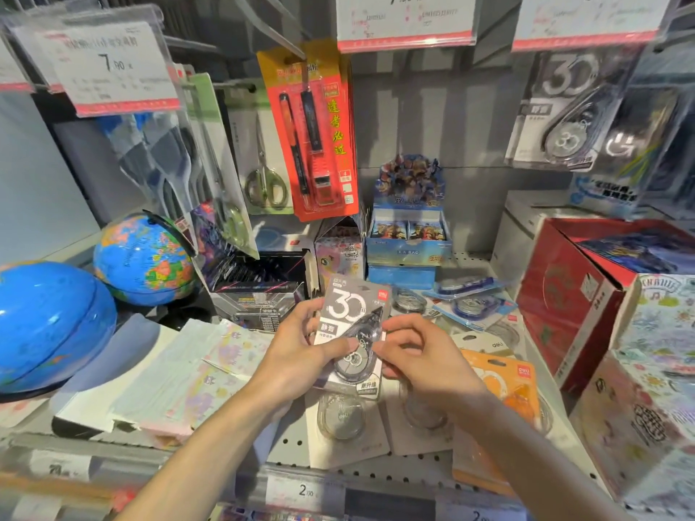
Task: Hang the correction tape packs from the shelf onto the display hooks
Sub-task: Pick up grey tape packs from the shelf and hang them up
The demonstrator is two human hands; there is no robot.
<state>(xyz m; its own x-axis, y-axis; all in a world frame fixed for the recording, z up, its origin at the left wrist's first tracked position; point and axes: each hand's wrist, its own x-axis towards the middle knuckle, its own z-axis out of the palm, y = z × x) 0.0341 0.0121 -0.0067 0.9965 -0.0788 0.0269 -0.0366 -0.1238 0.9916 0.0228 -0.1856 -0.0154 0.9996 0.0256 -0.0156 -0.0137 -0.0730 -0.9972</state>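
Both hands, left point(297, 355) and right point(425, 355), pinch one grey correction tape pack point(351, 332) above the shelf point(361, 471); the hang hole may miss the matching hook's point(575, 92) tip, high right.

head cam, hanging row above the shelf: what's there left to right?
Price tag reading 7.90 → green-handled scissors pack → red pen pack → grey "30" correction tape pack on the hook. The packs behind the left price tag overlap too much to place.
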